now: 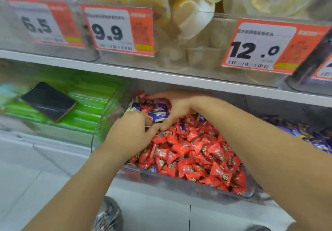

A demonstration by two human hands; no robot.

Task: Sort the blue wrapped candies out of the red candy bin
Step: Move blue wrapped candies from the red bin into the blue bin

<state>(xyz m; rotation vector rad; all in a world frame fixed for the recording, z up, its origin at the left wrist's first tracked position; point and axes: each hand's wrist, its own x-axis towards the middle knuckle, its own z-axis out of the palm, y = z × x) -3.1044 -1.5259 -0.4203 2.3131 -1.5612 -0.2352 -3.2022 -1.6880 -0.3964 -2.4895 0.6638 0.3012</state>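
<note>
1. Right hand (177,107): fingers curl over a small heap of blue wrapped candies (159,114) at the bin's back-left corner, thumb down near the left hand. It grasps the heap.
2. Left hand (133,132): fingers bent, tips meeting the same blue heap from the front; looks like a pinch on a wrapper, though motion blur hides detail.
3. Both forearms reach in from the bottom of the view, L from lower left, R from the right.
4. Red candy bin (179,182): clear plastic, filled w/ red candies (197,151); a few blue ones are mixed in.
5. Bin to the right holds blue/purple wrapped candies (316,139).
6. Bin to the left holds green packs (93,94); a dark phone (48,101) lies on top.
7. Shelf above: price tags 6.5 (38,24), 9.9 (109,31), 12.0 (255,49) on clear bins of pale cups (194,17).
</note>
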